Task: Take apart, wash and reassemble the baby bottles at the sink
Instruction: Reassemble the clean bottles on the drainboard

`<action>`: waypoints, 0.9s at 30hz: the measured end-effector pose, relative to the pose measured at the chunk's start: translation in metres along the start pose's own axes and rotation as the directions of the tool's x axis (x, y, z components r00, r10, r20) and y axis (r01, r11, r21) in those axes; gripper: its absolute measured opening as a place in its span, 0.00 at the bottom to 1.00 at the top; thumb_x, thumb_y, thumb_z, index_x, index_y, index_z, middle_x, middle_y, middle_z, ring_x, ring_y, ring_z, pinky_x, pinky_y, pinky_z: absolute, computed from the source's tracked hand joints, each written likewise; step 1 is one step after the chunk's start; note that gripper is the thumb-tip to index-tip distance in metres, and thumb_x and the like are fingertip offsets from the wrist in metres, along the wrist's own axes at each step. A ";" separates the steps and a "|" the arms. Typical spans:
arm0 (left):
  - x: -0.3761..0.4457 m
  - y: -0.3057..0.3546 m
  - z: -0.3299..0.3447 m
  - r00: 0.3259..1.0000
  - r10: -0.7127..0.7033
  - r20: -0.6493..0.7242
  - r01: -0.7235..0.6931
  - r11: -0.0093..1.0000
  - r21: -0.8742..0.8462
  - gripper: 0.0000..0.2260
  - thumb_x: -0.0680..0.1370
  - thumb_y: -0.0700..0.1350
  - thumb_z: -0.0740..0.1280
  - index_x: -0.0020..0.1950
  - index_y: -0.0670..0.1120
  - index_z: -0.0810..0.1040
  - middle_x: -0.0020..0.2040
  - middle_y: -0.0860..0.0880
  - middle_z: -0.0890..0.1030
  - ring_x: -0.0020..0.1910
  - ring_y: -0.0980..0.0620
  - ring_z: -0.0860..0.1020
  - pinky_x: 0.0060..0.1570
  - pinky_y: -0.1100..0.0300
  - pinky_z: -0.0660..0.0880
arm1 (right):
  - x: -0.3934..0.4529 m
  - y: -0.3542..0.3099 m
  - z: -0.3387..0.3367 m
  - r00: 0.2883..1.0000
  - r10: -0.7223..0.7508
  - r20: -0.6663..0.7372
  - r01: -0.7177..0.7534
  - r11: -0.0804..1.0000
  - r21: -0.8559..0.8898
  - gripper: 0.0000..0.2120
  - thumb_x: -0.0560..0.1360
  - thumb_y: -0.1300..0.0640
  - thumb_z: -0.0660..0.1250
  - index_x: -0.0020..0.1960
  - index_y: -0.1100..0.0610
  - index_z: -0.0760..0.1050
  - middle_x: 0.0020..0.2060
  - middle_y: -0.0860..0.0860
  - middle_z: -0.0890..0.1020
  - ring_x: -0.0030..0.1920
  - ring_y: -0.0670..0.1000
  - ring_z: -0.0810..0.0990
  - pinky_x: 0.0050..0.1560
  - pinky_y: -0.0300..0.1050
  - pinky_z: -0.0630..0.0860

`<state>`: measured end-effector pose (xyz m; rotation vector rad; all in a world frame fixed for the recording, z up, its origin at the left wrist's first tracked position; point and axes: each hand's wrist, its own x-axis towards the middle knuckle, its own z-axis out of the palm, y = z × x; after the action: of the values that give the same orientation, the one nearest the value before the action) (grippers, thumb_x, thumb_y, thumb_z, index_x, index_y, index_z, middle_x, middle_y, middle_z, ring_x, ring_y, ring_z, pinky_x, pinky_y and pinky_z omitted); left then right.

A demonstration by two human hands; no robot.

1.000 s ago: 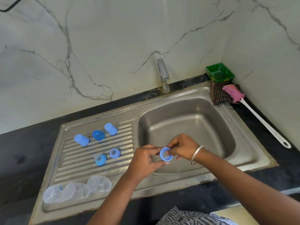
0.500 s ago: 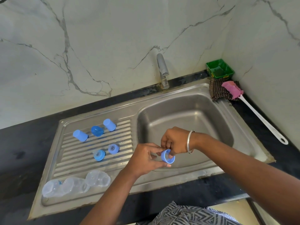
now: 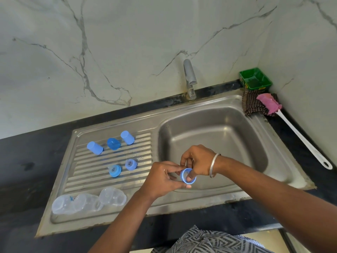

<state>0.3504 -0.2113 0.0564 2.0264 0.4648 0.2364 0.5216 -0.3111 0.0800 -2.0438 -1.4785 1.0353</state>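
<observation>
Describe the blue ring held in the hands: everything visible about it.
The blue ring is a small, open, round collar, apparently plastic, with a pale, shiny rim. It is tilted so its opening faces up toward the camera. It is held above the near edge of the sink basin. The left hand pinches its left side, and the right hand grips it with a finger poking through the opening. No teat is visible in it.

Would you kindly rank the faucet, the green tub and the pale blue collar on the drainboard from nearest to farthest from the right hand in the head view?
1. Pale blue collar, left of the right hand on the drainboard.
2. Faucet, behind the basin at the wall.
3. Green tub, in the far right corner.
</observation>
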 end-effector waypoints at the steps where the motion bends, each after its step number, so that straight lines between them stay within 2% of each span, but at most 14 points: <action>1: -0.001 0.000 0.000 1.000 -0.002 -0.003 0.002 1.000 0.000 0.21 0.61 0.50 0.84 0.53 0.54 0.87 0.45 0.52 0.86 0.44 0.45 0.84 0.44 0.42 0.81 | 0.000 0.001 0.001 1.000 0.012 -0.008 -0.011 1.000 0.016 0.19 0.59 0.55 0.82 0.48 0.52 0.83 0.36 0.49 0.84 0.34 0.45 0.79 0.36 0.35 0.74; 6: -0.002 0.000 -0.003 1.000 0.012 -0.027 -0.011 0.998 0.056 0.19 0.62 0.50 0.83 0.52 0.57 0.87 0.44 0.55 0.83 0.43 0.48 0.82 0.41 0.45 0.80 | -0.001 -0.001 -0.001 0.999 0.033 0.028 -0.036 0.992 0.121 0.15 0.62 0.53 0.80 0.48 0.51 0.84 0.39 0.46 0.85 0.37 0.42 0.81 0.37 0.32 0.74; 11: -0.004 0.001 -0.005 0.998 0.044 -0.050 -0.039 0.996 0.082 0.19 0.63 0.50 0.83 0.52 0.58 0.86 0.43 0.55 0.83 0.42 0.49 0.82 0.42 0.47 0.80 | 0.003 -0.004 0.004 0.996 0.064 -0.063 -0.057 0.992 0.111 0.15 0.61 0.51 0.81 0.46 0.51 0.84 0.39 0.46 0.85 0.40 0.43 0.82 0.33 0.26 0.71; 15: -0.006 -0.002 -0.010 0.996 0.057 -0.072 -0.048 0.992 0.113 0.18 0.64 0.49 0.82 0.53 0.55 0.86 0.45 0.55 0.83 0.44 0.49 0.83 0.45 0.49 0.81 | 0.006 -0.010 0.013 0.979 0.128 -0.156 -0.106 0.984 0.142 0.14 0.59 0.53 0.82 0.43 0.51 0.85 0.37 0.46 0.85 0.39 0.46 0.82 0.35 0.33 0.76; 19: -0.008 -0.002 -0.011 0.992 0.035 -0.124 -0.022 0.994 0.104 0.20 0.64 0.48 0.83 0.54 0.55 0.86 0.45 0.56 0.83 0.46 0.50 0.82 0.47 0.52 0.82 | 0.010 -0.008 0.014 0.982 0.149 -0.112 -0.109 0.946 0.305 0.10 0.61 0.59 0.79 0.42 0.54 0.85 0.36 0.52 0.85 0.35 0.48 0.82 0.38 0.43 0.80; 22: -0.008 -0.003 -0.012 0.988 0.059 -0.144 -0.038 0.989 0.141 0.21 0.64 0.51 0.82 0.56 0.55 0.86 0.45 0.57 0.82 0.46 0.50 0.82 0.47 0.52 0.81 | 0.009 -0.009 0.013 0.977 0.174 -0.127 -0.108 0.906 0.408 0.08 0.63 0.61 0.78 0.43 0.57 0.86 0.36 0.56 0.85 0.33 0.48 0.80 0.35 0.41 0.79; 27: -0.010 -0.005 -0.016 0.975 0.127 -0.180 -0.087 0.972 0.218 0.20 0.66 0.51 0.81 0.57 0.55 0.85 0.45 0.58 0.82 0.44 0.52 0.82 0.44 0.51 0.81 | 0.015 -0.018 0.023 0.939 0.269 -0.216 -0.138 0.867 0.479 0.07 0.60 0.60 0.81 0.35 0.52 0.85 0.27 0.48 0.82 0.27 0.43 0.77 0.32 0.37 0.73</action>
<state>0.3344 -0.2000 0.0599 2.2485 0.5185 0.4712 0.4950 -0.2930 0.0729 -1.9218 -0.7913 1.0103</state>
